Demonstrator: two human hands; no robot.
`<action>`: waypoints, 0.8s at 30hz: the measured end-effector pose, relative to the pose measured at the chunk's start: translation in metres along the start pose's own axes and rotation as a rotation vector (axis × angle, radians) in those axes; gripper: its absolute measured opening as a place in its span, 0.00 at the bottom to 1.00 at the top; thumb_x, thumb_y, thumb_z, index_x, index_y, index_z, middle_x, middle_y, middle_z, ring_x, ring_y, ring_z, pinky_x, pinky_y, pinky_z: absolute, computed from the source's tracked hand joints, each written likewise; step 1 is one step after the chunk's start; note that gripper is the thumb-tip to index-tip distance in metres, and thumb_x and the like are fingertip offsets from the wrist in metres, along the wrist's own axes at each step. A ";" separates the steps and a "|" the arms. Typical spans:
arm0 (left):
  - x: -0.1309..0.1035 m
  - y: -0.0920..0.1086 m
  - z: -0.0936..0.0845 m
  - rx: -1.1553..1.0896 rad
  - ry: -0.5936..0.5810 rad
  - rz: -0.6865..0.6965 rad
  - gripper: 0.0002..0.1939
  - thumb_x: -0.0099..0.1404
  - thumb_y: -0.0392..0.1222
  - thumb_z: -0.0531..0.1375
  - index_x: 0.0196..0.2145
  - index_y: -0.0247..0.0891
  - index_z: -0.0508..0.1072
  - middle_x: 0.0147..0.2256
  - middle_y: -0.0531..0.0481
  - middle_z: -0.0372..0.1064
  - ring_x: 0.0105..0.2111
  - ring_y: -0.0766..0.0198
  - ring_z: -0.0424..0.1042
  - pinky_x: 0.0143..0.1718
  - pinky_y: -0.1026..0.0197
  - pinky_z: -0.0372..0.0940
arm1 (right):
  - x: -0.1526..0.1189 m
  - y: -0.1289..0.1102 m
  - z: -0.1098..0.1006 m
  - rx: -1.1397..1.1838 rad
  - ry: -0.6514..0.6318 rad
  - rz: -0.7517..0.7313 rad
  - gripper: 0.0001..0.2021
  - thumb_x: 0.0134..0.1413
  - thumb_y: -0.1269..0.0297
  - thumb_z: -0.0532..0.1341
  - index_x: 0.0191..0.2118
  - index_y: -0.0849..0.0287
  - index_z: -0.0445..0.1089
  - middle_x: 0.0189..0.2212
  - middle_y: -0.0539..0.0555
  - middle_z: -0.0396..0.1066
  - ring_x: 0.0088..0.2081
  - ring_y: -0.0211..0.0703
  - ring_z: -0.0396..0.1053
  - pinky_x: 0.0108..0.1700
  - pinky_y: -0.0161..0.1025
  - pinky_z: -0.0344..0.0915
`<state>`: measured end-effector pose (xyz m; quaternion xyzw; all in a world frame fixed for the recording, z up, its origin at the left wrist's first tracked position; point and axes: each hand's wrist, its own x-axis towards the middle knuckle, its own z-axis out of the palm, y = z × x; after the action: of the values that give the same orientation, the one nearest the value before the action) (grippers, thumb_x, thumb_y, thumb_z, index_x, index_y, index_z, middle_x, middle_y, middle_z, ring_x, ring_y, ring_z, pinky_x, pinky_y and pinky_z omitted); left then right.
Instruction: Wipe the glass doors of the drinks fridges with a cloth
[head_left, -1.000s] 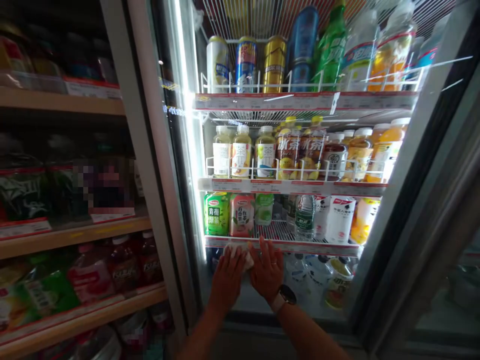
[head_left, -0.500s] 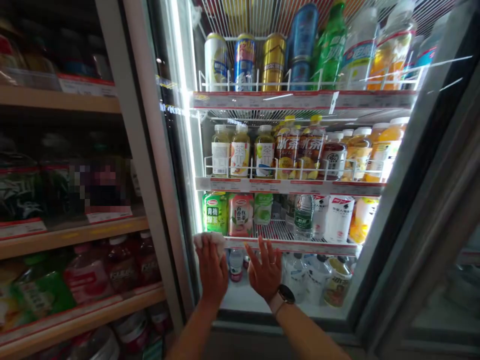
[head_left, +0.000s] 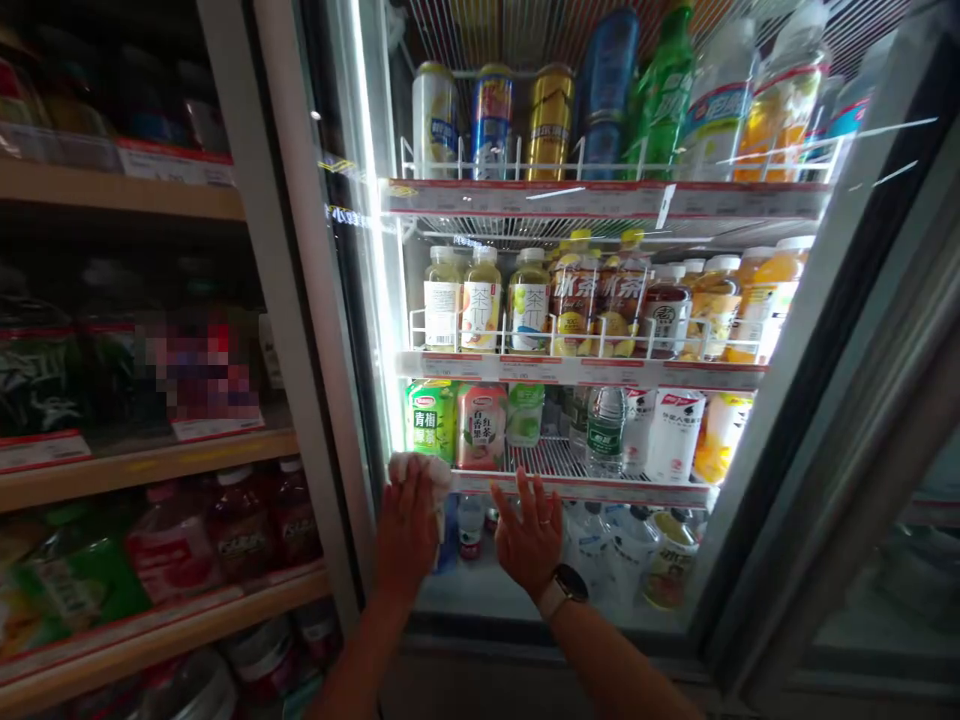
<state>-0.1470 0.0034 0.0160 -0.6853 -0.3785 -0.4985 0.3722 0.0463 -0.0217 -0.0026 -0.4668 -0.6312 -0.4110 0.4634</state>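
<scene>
A crumpled white cloth (head_left: 424, 468) lies under the fingers of my left hand (head_left: 409, 525), pressed flat on the glass door (head_left: 487, 590) near its left edge. The cloth overlaps the view of the green drink carton (head_left: 430, 418) behind the glass. To the right, my right hand (head_left: 531, 530) is open, with its fingers spread against the same glass and nothing held in it. It wears a ring and a watch (head_left: 571, 583) on the wrist. Just above its fingertips runs the price strip (head_left: 592, 488) of a lower shelf.
Behind the glass stand bottles, cans and cartons on wire shelves, among them a tilted green bottle (head_left: 664, 95) and a clear water bottle (head_left: 604, 430). A metal door frame (head_left: 281, 250) borders wooden shelves (head_left: 150, 475) of drinks on the left. Another dark frame (head_left: 810, 400) is at right.
My left hand has shifted a little left and tilted, with the cloth now slightly higher and its tail showing at the right of the fingers. The right hand has stayed in place.
</scene>
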 end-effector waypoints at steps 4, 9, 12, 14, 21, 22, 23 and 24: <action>0.016 -0.005 -0.003 -0.086 0.059 -0.230 0.34 0.70 0.35 0.50 0.69 0.37 0.40 0.69 0.40 0.37 0.69 0.55 0.39 0.68 0.48 0.44 | 0.001 -0.001 -0.001 0.002 0.020 -0.005 0.33 0.58 0.67 0.53 0.68 0.47 0.48 0.64 0.56 0.58 0.67 0.53 0.51 0.65 0.53 0.46; 0.000 0.031 0.016 -0.132 0.098 -0.178 0.34 0.70 0.33 0.51 0.69 0.36 0.41 0.69 0.42 0.37 0.69 0.55 0.39 0.68 0.47 0.43 | 0.000 -0.001 0.001 -0.005 0.012 0.006 0.33 0.58 0.66 0.53 0.68 0.46 0.48 0.64 0.56 0.59 0.66 0.53 0.52 0.64 0.53 0.47; -0.017 0.054 0.024 -0.144 0.065 -0.051 0.33 0.69 0.33 0.52 0.69 0.35 0.43 0.69 0.42 0.40 0.69 0.53 0.39 0.68 0.48 0.45 | -0.001 0.000 0.002 -0.009 0.013 0.003 0.32 0.58 0.65 0.53 0.68 0.46 0.48 0.64 0.57 0.58 0.66 0.53 0.52 0.64 0.53 0.47; -0.026 0.063 0.026 -0.138 0.039 -0.004 0.33 0.69 0.32 0.51 0.68 0.35 0.44 0.68 0.42 0.41 0.68 0.52 0.37 0.67 0.48 0.47 | -0.002 0.000 0.003 -0.007 0.016 0.003 0.32 0.58 0.65 0.53 0.68 0.46 0.47 0.65 0.57 0.58 0.66 0.54 0.53 0.64 0.53 0.47; -0.008 0.033 0.012 -0.117 -0.023 -0.013 0.33 0.70 0.33 0.48 0.69 0.38 0.42 0.68 0.43 0.43 0.68 0.55 0.41 0.68 0.49 0.45 | -0.002 0.000 0.003 -0.002 0.021 0.003 0.33 0.58 0.66 0.53 0.68 0.45 0.48 0.65 0.56 0.57 0.66 0.54 0.52 0.64 0.53 0.47; 0.000 0.025 0.008 -0.131 -0.005 -0.080 0.33 0.70 0.34 0.48 0.69 0.38 0.41 0.69 0.43 0.41 0.68 0.55 0.41 0.68 0.49 0.44 | -0.002 0.000 0.002 -0.001 0.019 0.001 0.33 0.58 0.66 0.53 0.68 0.46 0.48 0.65 0.56 0.57 0.66 0.54 0.52 0.64 0.53 0.47; 0.007 0.017 0.005 -0.148 0.019 -0.164 0.33 0.71 0.35 0.48 0.69 0.38 0.40 0.69 0.42 0.38 0.69 0.55 0.40 0.68 0.48 0.43 | -0.002 0.000 0.002 -0.001 0.014 -0.003 0.33 0.58 0.66 0.53 0.68 0.46 0.48 0.65 0.56 0.58 0.66 0.53 0.52 0.64 0.53 0.47; 0.014 0.010 0.001 -0.165 0.046 -0.251 0.33 0.71 0.35 0.48 0.69 0.39 0.39 0.70 0.42 0.36 0.69 0.55 0.39 0.68 0.47 0.42 | -0.002 0.000 0.002 -0.003 0.009 -0.007 0.33 0.58 0.66 0.53 0.68 0.46 0.48 0.65 0.57 0.58 0.66 0.53 0.51 0.64 0.53 0.47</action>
<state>-0.1346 0.0022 0.0283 -0.6493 -0.4105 -0.5859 0.2579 0.0463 -0.0202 -0.0048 -0.4634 -0.6301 -0.4157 0.4642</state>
